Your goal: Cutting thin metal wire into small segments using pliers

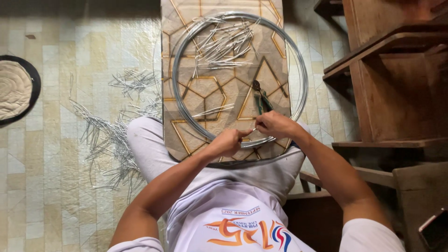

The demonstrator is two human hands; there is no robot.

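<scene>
Below, both hands, left hand [227, 142] and right hand [276, 124], pinch a wire coil [298, 70] lying on a patterned board [186, 140] across the lap, above a pale tiled floor [56, 177] strewn with cut wire pieces [109, 140], beside wooden furniture [392, 84].

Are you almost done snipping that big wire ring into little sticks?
Plenty is done: a heap of cut wire pieces lies on the floor and a smaller pile on the patterned board. Now the left hand and right hand, with green-handled pliers, work one bit of the wire coil. Left: most of the coil is uncut.
</scene>
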